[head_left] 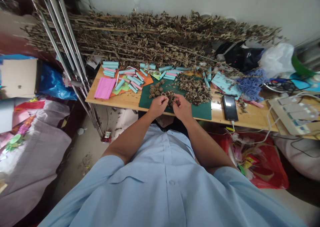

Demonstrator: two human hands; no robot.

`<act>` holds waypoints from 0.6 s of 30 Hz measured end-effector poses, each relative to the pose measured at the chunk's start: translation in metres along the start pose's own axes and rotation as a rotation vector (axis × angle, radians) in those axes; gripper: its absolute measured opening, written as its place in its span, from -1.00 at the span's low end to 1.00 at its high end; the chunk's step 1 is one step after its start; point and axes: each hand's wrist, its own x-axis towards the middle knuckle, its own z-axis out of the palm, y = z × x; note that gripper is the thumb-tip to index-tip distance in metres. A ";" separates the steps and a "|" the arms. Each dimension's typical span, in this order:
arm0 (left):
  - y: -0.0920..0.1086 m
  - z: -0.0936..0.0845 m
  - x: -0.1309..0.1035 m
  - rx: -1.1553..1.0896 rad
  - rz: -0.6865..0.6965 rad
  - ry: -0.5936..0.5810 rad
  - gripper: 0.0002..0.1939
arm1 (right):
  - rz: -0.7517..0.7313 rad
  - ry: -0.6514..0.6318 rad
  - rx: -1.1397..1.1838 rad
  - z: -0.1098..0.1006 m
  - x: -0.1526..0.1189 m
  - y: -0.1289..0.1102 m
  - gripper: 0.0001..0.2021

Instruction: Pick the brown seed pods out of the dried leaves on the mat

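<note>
My left hand point(159, 106) is closed, thumb against curled fingers, at the near edge of a green cutting mat point(203, 113). Close beside it, my right hand point(182, 108) is also closed, its fingertips pinched together. Between them lies a small clump of dried leaves point(170, 96), and the fingertips of both hands are on it. What exactly sits inside each pinch is partly hidden. Behind my left hand is a pile of brown crumbled balls point(156, 89). A larger heap of loose dried leaves point(196, 90) spreads over the mat's right side.
Long dried leafy stalks point(150, 36) lie along the wall. Blue and pink paper rolls point(132, 80) and a pink paper sheet point(105, 88) are on the left. A phone point(230, 107) on a cable, blue yarn point(253, 83) and a power strip point(290, 115) lie right. Metal crutches point(65, 36) lean left.
</note>
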 end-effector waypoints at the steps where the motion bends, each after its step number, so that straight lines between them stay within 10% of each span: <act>1: 0.000 0.000 0.000 -0.011 -0.012 0.000 -0.83 | 0.003 0.002 0.000 -0.001 0.000 0.000 -0.56; 18: 0.002 -0.002 -0.001 -0.025 -0.002 -0.037 -0.81 | 0.074 0.053 0.158 0.002 0.000 -0.009 -0.68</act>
